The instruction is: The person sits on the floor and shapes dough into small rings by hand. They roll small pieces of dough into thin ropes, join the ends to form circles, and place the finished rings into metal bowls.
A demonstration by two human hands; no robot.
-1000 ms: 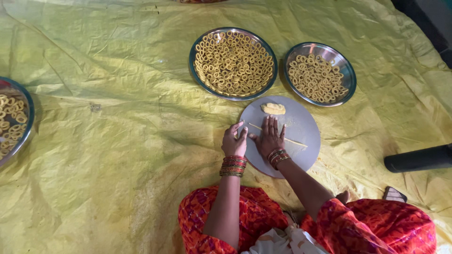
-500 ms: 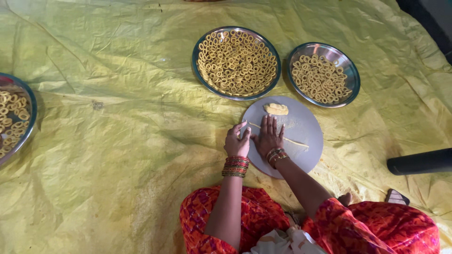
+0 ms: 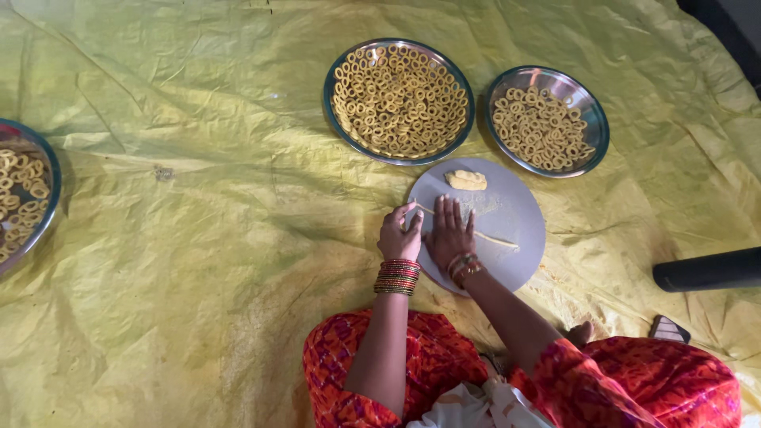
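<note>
Two hands roll a thin dough rope on a round grey board.

The right hand (image 3: 449,231) lies flat and open on the dough rope (image 3: 495,239), which stretches across the grey board (image 3: 515,214) on the yellow sheet (image 3: 198,238). The left hand (image 3: 399,232) sits at the board's left edge, fingers curled and pinching the rope's end. A small dough lump (image 3: 465,180) rests near the board's far edge. Past it stand a big plate (image 3: 399,101) and a smaller plate (image 3: 547,120), both full of dough rings. Another plate (image 3: 24,198) sits far left.
</note>
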